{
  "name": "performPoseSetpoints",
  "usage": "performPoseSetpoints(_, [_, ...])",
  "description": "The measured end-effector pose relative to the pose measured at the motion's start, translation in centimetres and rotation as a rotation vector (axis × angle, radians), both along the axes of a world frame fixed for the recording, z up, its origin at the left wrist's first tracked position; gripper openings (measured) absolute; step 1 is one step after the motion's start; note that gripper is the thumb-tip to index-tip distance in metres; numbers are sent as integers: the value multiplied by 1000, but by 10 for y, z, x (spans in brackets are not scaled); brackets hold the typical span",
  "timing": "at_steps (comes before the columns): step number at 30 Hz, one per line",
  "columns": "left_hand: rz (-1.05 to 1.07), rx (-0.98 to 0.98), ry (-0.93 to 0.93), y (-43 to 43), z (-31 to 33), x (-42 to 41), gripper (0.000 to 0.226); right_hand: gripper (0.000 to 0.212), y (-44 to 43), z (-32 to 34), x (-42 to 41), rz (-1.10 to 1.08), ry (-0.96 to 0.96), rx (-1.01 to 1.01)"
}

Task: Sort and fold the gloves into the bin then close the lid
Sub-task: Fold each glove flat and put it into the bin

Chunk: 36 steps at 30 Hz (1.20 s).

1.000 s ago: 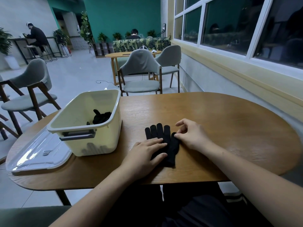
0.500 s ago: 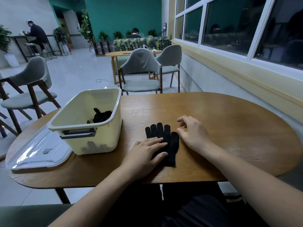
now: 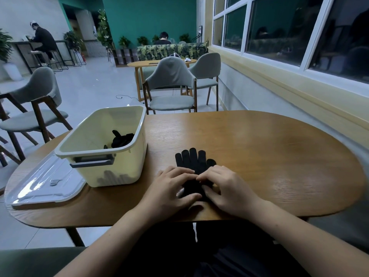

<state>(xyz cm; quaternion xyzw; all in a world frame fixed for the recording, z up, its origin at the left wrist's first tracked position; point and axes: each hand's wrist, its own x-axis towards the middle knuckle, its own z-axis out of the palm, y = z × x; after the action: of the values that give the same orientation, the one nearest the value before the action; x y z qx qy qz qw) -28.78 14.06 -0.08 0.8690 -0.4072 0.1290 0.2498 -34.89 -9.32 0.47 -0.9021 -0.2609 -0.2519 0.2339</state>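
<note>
Here the table [image 3: 259,156] carries the bin [image 3: 111,156] at its left side with dark gloves [image 3: 121,139] inside, and the clear lid [image 3: 44,184] lies flat just left of the bin, partly under it, its far end cut off by the table edge. A black glove [image 3: 192,162] lies flat right of the bin, long axis running away from the person, fingertips pointing to the far side. The left hand [image 3: 171,188] and right hand [image 3: 227,188] rest on its cuff half, fingers bent and pinching the fabric, hiding that end.
</note>
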Motion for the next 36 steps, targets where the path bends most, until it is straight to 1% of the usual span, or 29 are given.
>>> performPoseSetpoints(3, [-71, -52, -39, 7, -1, -2, 44, 14, 4, -2, -2, 26, -44, -21])
performPoseSetpoints(5, [-94, -96, -40, 9, 1, -5, 35, 10, 6, -4, -4, 53, -32, -50])
performPoseSetpoints(7, [-96, -100, -65, 9, 2, -7, 27, 7, 7, -5, -4, 67, -8, -75])
performPoseSetpoints(13, [-70, -72, -99, 8, 1, -8, 25, 14, 9, -3, -6, 55, 15, -69])
performPoseSetpoints(17, [-47, -69, -92, 5, 2, -10, 30, 27, 10, -4, -5, 18, 25, -84])
performPoseSetpoints(19, [-27, -91, -83, 4, 4, -12, 34, 30, 10, -5, -3, 0, 42, -74])
performPoseSetpoints(21, [-20, -127, -5, 3, 7, -14, 37, 28, 10, -5, -3, -17, 53, -48])
performPoseSetpoints(23, [-37, -188, 164, 3, 10, -13, 36, 26, 11, -3, -4, -34, 85, 12])
performPoseSetpoints(25, [-29, -257, 327, 5, 13, -10, 30, 26, 11, -2, -4, -37, 149, 116])
performPoseSetpoints(27, [10, -297, 390, 5, 14, -6, 19, 22, 10, 0, -1, -56, 210, 217])
performPoseSetpoints(29, [31, -270, 362, 4, 14, -4, 9, 15, 8, 0, 2, -101, 239, 261])
performPoseSetpoints(31, [49, -220, 269, 2, 11, -3, 6, 10, 7, -1, 5, -131, 226, 254])
performPoseSetpoints(36, [106, -168, 130, 2, 3, -2, 6, 7, 9, -8, 4, -223, 157, 140])
